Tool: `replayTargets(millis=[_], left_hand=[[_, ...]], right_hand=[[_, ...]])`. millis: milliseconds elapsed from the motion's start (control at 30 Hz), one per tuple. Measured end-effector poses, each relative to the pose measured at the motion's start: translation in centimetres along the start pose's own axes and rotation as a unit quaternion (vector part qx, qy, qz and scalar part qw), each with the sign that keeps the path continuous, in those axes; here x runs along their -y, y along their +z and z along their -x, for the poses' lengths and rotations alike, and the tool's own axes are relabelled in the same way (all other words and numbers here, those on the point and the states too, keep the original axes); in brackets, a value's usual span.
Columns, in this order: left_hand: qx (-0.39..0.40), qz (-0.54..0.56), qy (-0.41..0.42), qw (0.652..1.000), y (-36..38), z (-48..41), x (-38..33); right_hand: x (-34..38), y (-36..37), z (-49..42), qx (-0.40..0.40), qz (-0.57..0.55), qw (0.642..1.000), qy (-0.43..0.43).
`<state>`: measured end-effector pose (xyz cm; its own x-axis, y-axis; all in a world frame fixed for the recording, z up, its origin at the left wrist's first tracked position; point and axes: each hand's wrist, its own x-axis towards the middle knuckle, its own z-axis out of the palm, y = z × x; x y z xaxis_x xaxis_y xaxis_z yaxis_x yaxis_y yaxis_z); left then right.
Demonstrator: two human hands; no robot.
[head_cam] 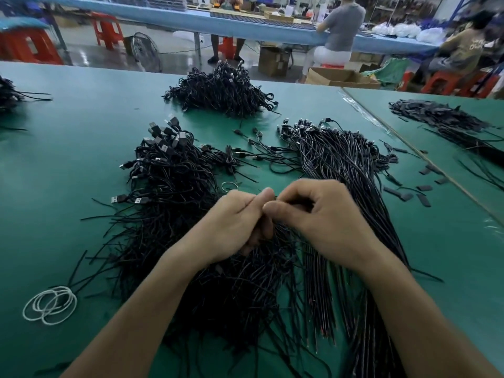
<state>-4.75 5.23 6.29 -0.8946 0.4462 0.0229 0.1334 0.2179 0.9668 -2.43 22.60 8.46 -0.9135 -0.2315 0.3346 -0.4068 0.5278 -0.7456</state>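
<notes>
Cable (296,206) mostly hidden between hands (234,216) (324,214)

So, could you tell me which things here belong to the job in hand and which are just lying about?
In hand: left hand, right hand, the cables they grip.
Lying about: rubber bands, far pile, black strips.
</notes>
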Motion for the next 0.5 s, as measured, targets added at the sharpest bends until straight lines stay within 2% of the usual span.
replayTargets(millis=[133,233,333,400,433,500], left_hand=[[0.128,0.108,-0.058,0.984,-0.7,0.7,-0.6],[0.165,0.300,-0.029,0.939,-1.5,0.7,-0.7],[0.110,0.474,0.034,0.873,-1.9,0.2,-0.8],[0.031,0.508,0.071,0.858,-2.1,-0.1,-0.6],[-0.009,0.487,0.090,0.869,-2.0,-0.4,-0.3],[-0.098,0.325,0.125,0.932,-1.6,-0.8,0.6]], right_hand=[[-0.4,0.3,-0.2,-0.059,-0.121,0.991,0.022],[-1.0,2.3,0.4,-0.043,-0.148,0.986,0.068],[-1.2,3.7,1.5,0.000,-0.099,0.991,0.094],[-1.0,4.2,2.4,0.052,-0.041,0.994,0.084],[-0.8,4.2,2.6,0.079,-0.017,0.994,0.076],[-0.3,3.7,2.6,0.108,0.024,0.993,0.050]])
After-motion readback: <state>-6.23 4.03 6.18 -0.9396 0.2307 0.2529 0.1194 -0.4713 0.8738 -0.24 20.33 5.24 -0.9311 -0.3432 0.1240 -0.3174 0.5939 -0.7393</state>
